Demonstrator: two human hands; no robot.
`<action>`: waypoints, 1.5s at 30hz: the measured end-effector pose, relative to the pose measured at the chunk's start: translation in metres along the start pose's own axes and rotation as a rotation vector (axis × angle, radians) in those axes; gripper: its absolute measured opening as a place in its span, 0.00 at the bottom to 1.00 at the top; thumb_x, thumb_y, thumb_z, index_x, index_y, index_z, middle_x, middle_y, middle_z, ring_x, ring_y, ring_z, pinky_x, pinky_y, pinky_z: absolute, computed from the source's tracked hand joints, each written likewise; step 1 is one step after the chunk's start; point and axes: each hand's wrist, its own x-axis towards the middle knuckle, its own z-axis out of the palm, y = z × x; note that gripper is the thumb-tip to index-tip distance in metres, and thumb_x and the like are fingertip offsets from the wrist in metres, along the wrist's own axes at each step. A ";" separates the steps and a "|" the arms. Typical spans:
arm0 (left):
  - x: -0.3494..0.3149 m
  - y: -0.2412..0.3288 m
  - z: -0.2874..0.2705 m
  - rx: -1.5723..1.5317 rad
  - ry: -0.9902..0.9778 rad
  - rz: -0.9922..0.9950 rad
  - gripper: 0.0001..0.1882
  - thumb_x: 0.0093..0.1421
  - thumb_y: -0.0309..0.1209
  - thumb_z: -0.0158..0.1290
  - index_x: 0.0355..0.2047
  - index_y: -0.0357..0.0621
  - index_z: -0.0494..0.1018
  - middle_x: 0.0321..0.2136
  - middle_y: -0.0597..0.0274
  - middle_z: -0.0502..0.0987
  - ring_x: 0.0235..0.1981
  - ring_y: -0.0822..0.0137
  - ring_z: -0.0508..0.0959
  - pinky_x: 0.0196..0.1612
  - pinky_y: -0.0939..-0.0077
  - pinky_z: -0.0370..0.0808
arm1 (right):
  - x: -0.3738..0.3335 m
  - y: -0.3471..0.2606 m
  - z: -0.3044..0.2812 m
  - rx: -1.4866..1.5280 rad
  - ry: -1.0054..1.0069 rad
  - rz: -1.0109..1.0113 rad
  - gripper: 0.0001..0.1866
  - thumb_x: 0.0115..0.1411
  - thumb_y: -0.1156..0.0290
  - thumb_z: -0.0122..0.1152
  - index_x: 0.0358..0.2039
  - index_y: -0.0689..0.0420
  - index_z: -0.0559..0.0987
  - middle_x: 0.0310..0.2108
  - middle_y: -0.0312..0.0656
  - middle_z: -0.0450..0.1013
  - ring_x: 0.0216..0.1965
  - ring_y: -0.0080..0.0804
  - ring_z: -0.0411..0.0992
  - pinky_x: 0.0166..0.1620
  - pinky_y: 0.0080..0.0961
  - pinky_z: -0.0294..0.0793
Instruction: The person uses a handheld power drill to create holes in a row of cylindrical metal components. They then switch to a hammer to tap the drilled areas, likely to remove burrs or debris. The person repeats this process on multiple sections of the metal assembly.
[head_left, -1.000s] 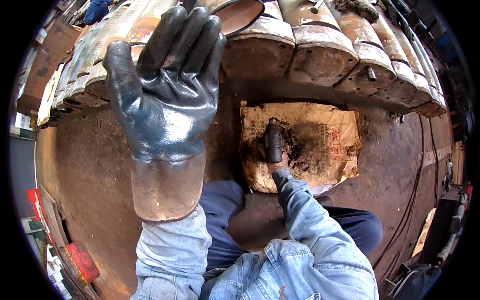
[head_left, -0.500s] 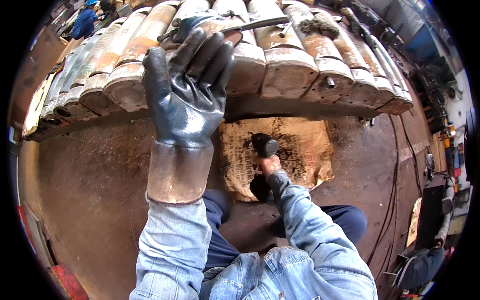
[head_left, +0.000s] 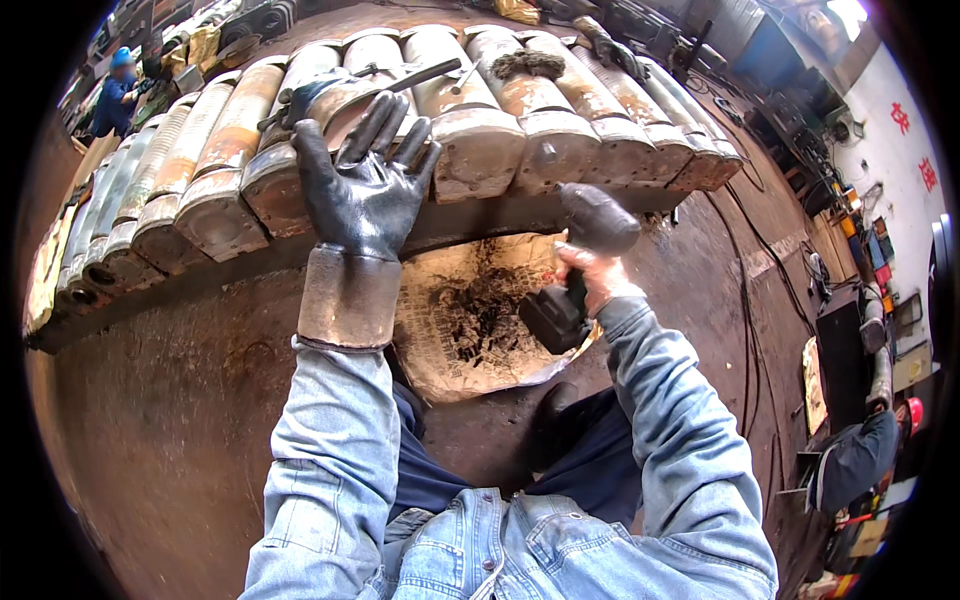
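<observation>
My left hand (head_left: 368, 195), in a black coated glove with a long brown cuff, is raised palm up with its fingers spread. Nothing lies in it. Just beyond its fingertips is a row of rusty metal cylinders (head_left: 478, 150) with squarish end blocks. My right hand (head_left: 600, 277) grips a black cordless power drill (head_left: 600, 222) by the handle, its front end toward the cylinders' end blocks. Beneath the drill a brown paper sheet (head_left: 430, 370) lies on the floor, strewn with dark debris. A dark long-handled object (head_left: 425, 75) rests on the cylinders, partly hidden behind my left fingers.
A matted dark clump (head_left: 528, 65) and a dark glove-like item (head_left: 612, 48) sit on the cylinders. Cables (head_left: 745, 300) run along the floor at right. One person in blue (head_left: 115, 105) is at far left, another with a red helmet (head_left: 862, 460) at right.
The drill has risen off to the right from low over the paper sheet, in my right hand. My left fingers have spread wider. The whole view has shifted, bringing more background in.
</observation>
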 end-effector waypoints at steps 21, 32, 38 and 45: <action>0.031 -0.030 -0.035 0.198 0.082 -0.087 0.29 0.69 0.51 0.54 0.54 0.35 0.77 0.52 0.46 0.81 0.54 0.52 0.81 0.64 0.53 0.75 | 0.072 0.011 0.031 0.164 0.116 -0.069 0.18 0.52 0.70 0.77 0.42 0.58 0.80 0.23 0.37 0.74 0.21 0.27 0.69 0.27 0.28 0.69; 0.023 -0.026 -0.026 0.223 0.114 -0.049 0.31 0.68 0.52 0.55 0.55 0.34 0.76 0.52 0.44 0.79 0.56 0.50 0.79 0.64 0.56 0.74 | 0.080 0.017 0.074 0.556 0.068 0.121 0.12 0.60 0.70 0.70 0.43 0.51 0.78 0.21 0.34 0.72 0.25 0.31 0.74 0.32 0.31 0.76; 0.012 -0.013 -0.018 0.250 0.123 -0.017 0.32 0.69 0.52 0.53 0.56 0.32 0.75 0.52 0.44 0.79 0.56 0.50 0.79 0.65 0.54 0.73 | 0.088 0.011 0.088 0.698 0.000 0.134 0.11 0.62 0.70 0.70 0.43 0.48 0.78 0.24 0.33 0.73 0.26 0.29 0.73 0.32 0.30 0.75; 0.014 -0.006 -0.037 0.215 0.093 -0.032 0.32 0.72 0.51 0.47 0.58 0.31 0.73 0.56 0.41 0.77 0.58 0.49 0.78 0.66 0.51 0.72 | 0.096 0.016 0.081 0.647 0.018 0.115 0.10 0.63 0.70 0.68 0.43 0.50 0.77 0.24 0.33 0.72 0.25 0.29 0.71 0.31 0.31 0.74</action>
